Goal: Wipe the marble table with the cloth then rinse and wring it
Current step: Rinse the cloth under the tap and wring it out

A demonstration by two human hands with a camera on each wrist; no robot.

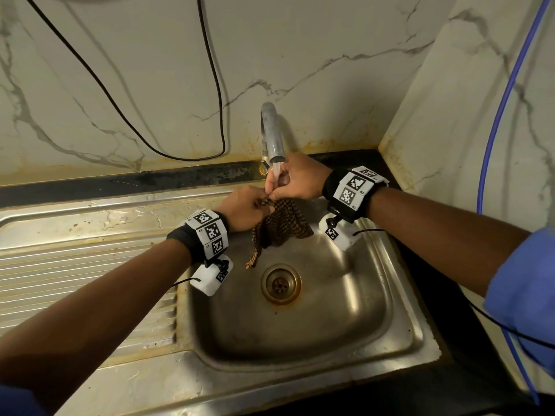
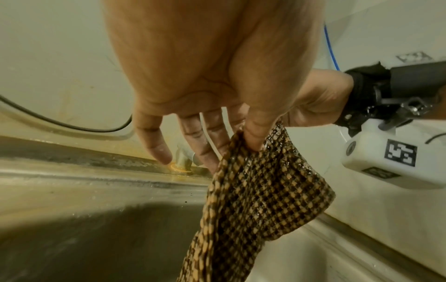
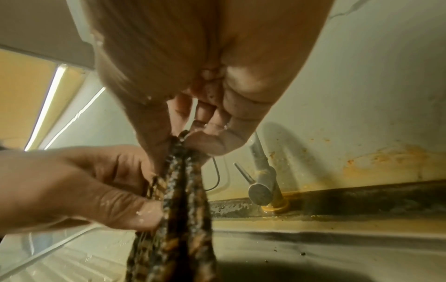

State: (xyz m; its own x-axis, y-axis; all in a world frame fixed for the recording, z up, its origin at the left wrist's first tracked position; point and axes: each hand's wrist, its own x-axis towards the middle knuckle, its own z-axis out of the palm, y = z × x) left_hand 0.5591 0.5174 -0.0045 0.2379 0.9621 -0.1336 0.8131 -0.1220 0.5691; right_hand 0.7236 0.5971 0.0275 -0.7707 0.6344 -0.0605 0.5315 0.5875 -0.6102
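A wet brown-and-tan checked cloth point(image 1: 283, 223) hangs over the steel sink point(image 1: 399, 334), just under the tap spout point(image 1: 273, 136). My left hand point(image 1: 249, 207) pinches its top edge between thumb and forefinger; in the left wrist view the cloth point(image 2: 260, 200) drapes down from that hand point(image 2: 241, 137), whose other fingers are spread straight. My right hand point(image 1: 295, 181) pinches the same edge right under the spout, water running over it. In the right wrist view, the right hand point(image 3: 178, 141) nips the cloth point(image 3: 183, 209) at the top and the left hand point(image 3: 101, 192) grips it lower.
The drain point(image 1: 280, 284) lies below the cloth. A ribbed draining board point(image 1: 75, 265) stretches left of the basin. A black cable point(image 1: 210, 85) hangs on the marble wall behind; a blue hose point(image 1: 498, 115) runs down the right wall. The tap lever point(image 3: 243, 172) sits beside the faucet base.
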